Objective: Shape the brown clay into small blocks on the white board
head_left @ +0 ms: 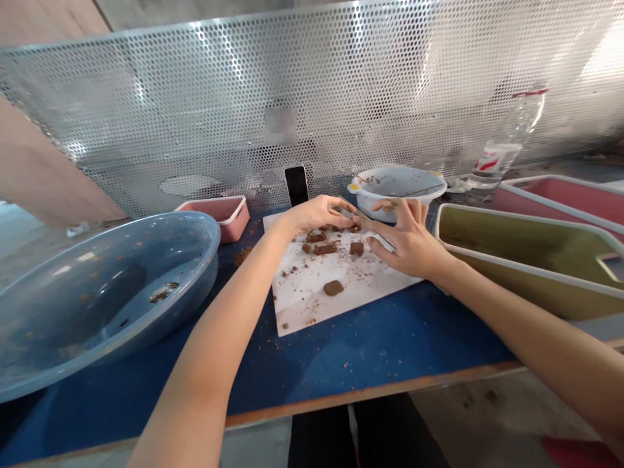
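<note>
My left hand (322, 214) reaches over the far part of a white board (312, 312), fingers bent and thumb low at a small brown clay-like piece (355, 228). My right hand (409, 239) comes in from the right with its fingers apart. Its index finger stretches left to the same piece, close to my left thumb; the fingers partly cover that spot. Nearer on the board lie brown clay-like strips (325, 248), a squarish brown block (357, 248) and a flattened brown lump (333, 288), with crumbs scattered around them.
A large blue basin (195, 227) stands left, a small pink bin (234, 221) behind it. A phone (296, 185) leans upright at the back. A white basin (409, 185), a clear bottle (504, 143) and a green bin (511, 270) are right. A perforated metal panel (195, 110) closes the back.
</note>
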Available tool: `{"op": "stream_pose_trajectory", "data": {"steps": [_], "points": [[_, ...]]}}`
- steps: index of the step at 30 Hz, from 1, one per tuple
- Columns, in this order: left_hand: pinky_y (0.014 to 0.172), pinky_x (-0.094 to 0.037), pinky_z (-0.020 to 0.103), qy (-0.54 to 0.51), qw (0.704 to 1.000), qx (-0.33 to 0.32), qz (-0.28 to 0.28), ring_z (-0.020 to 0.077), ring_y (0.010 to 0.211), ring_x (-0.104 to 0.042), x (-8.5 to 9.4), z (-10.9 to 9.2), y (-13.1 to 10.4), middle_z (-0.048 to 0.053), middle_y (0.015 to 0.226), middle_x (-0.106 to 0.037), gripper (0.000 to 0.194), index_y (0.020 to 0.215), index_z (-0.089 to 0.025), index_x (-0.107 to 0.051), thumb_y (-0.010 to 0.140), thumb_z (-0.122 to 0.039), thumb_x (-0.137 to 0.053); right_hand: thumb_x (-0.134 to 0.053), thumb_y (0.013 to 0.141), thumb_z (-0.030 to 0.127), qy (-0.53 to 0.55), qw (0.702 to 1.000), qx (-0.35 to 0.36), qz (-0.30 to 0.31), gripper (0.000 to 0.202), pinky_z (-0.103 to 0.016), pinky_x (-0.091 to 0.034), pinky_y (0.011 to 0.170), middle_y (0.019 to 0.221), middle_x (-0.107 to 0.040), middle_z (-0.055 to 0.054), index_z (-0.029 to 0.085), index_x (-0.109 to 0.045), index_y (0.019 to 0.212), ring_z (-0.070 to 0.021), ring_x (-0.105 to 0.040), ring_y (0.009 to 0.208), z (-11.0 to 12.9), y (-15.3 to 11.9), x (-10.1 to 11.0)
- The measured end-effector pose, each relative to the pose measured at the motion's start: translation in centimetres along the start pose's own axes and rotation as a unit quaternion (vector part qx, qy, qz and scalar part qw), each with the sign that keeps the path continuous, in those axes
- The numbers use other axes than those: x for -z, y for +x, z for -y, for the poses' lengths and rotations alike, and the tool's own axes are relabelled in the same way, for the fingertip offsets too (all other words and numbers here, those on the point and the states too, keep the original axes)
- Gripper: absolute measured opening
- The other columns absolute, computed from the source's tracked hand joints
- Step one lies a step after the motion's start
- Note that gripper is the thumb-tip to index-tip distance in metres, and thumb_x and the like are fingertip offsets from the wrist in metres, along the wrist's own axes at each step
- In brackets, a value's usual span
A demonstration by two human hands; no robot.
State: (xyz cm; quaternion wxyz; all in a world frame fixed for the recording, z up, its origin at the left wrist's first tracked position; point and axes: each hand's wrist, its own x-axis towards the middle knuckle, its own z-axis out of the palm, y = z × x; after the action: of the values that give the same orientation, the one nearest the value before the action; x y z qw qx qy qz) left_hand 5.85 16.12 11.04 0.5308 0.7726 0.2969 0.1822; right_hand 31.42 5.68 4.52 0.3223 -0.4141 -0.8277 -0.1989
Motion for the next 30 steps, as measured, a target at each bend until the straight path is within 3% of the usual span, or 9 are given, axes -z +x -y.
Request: {"op": "stream_pose_trajectory", "data": {"steps": [10,19,26,30], "points": [[0.103,-0.054,0.039,-0.012,1.000,-0.007,0.012,0.0205,0.107,-0.077,0.34,0.28,0.11,0.010,0.117,-0.081,0.045,0.125,-0.018,-0.077,0.086,-0.030,-0.095,-0.059,0.107,0.036,0.004,1.000,-0.012,0.010,0.053,-0.066,-0.043,0.109,0.146,-0.053,-0.016,0.041,-0.065,0.159,-0.0427,-0.048,0.132,-0.02,0.18,0.40],[0.105,-0.054,0.041,-0.002,1.000,-0.004,0.012,0.0225,0.109,-0.077,0.14,-0.16,-0.06,0.011,0.117,-0.082,0.042,0.125,-0.017,-0.078,0.087,-0.028,-0.094,-0.064,0.102,0.033,0.018,0.999,-0.025,0.020,0.054,-0.070,-0.041,0.113,0.149,-0.054,-0.014,0.043,-0.068,0.156,-0.0440,-0.048,0.135,-0.07,0.11,0.38],[0.105,-0.055,0.040,-0.003,1.000,0.001,0.022,0.0220,0.108,-0.078,-0.13,-0.46,-0.24,0.010,0.117,-0.082,0.041,0.125,-0.018,-0.078,0.089,-0.028,-0.092,-0.059,0.109,0.043,0.004,0.999,-0.041,-0.013,0.038,-0.066,-0.044,0.110,0.145,-0.059,-0.016,0.036,-0.079,0.141,-0.0435,-0.052,0.133,0.17,0.15,0.27],[0.105,-0.056,0.040,-0.001,0.999,-0.003,0.032,0.0228,0.110,-0.078,-0.17,-0.52,-0.24,0.011,0.117,-0.083,0.043,0.127,-0.018,-0.078,0.088,-0.029,-0.092,-0.060,0.109,0.044,0.008,0.999,-0.037,-0.019,0.034,-0.066,-0.045,0.110,0.143,-0.063,-0.014,0.038,-0.081,0.135,-0.0430,-0.054,0.132,0.54,0.12,0.50]]}}
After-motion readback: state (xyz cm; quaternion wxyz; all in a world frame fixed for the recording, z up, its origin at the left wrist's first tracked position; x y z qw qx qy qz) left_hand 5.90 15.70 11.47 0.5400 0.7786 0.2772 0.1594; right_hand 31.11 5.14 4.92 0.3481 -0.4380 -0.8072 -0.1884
